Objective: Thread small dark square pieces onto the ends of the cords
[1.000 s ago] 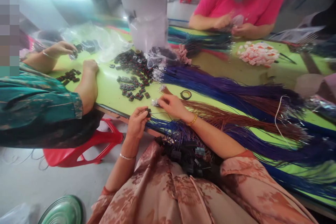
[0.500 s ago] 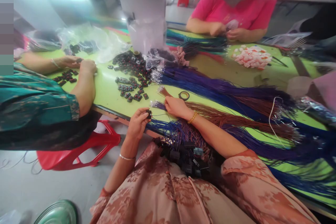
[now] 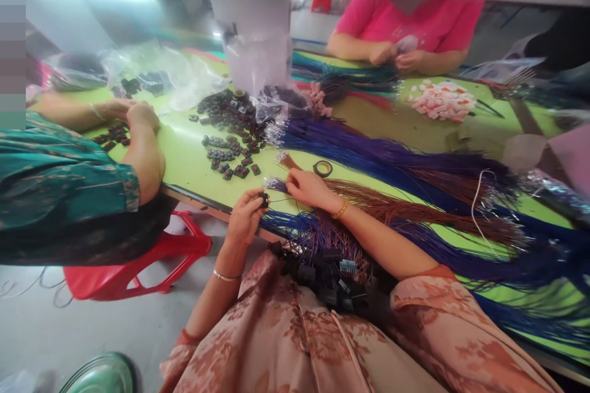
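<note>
Near the table's front edge, my left hand (image 3: 246, 212) is closed around a small black connector housing (image 3: 264, 199), gripped between thumb and fingers. A thin dark wire (image 3: 279, 200) stretches from the housing to my right hand (image 3: 308, 188), whose thumb and forefinger are pinched on it; the fingertips partly hide the wire. Under and beside my right hand lie a bundle of brown wires (image 3: 369, 196) and purple wires with silvery terminal tips (image 3: 273, 183). On my lap rests a tangle of blue and brown wires with black connectors (image 3: 329, 276) at their ends.
A pile of black connector housings (image 3: 228, 113) lies ahead on the green table (image 3: 182, 163), with a tape roll (image 3: 322, 168) nearby. Blue wire bundles (image 3: 341, 144) spread right. Co-workers sit left, by a red stool (image 3: 138, 264), and opposite, near pale pink connectors (image 3: 442, 100).
My right hand has shifted slightly left, and the wire between my hands looks straighter. My left hand has moved slightly right with the housing. The left co-worker's hands have moved left.
</note>
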`<state>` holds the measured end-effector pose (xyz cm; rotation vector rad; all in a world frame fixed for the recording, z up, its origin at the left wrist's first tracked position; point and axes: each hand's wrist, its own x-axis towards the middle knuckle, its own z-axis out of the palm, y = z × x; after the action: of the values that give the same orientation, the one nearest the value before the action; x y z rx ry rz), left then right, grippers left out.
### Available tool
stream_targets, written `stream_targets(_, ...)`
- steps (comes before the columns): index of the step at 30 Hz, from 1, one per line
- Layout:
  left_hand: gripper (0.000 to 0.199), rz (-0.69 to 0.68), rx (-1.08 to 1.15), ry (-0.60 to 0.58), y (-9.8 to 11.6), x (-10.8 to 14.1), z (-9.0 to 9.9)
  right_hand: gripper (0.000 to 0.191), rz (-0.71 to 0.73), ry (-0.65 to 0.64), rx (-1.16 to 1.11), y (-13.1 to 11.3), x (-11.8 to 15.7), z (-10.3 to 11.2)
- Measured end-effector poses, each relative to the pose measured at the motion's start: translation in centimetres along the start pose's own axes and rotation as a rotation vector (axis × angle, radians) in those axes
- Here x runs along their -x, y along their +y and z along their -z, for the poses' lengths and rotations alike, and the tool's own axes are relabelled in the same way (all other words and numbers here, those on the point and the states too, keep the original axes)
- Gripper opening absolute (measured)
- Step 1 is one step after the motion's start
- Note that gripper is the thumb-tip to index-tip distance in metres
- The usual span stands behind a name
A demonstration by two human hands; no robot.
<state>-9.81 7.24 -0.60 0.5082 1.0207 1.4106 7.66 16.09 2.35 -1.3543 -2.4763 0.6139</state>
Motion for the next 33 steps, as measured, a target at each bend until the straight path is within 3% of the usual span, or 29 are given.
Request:
stream_targets(5, 0.022, 0.003, 0.076, 0.009, -0.3, -0.3, -0.6, 0.009, 0.105, 0.054, -0.415, -1.2, -0.2, -0.5)
stream_targets(9, 0.023, 0.023, 0.134, -0.016, -0.5, -0.5, -0.8, 0.012, 0.107, 0.031, -0.539, -2.0, 0.6, -1.0)
stream_targets(23, 0.021, 0.029, 0.135, -0.079, -0.8, -0.3, -1.0, 0.012, 0.048, 0.065, -0.342, -2.9, 2.3, -0.9)
stream_targets(33, 0.032, -0.074, 0.008, -0.021, -1.7, -0.1, -1.1, 0.009, 0.068, 0.071, -0.281, -2.7, 2.4, -1.5)
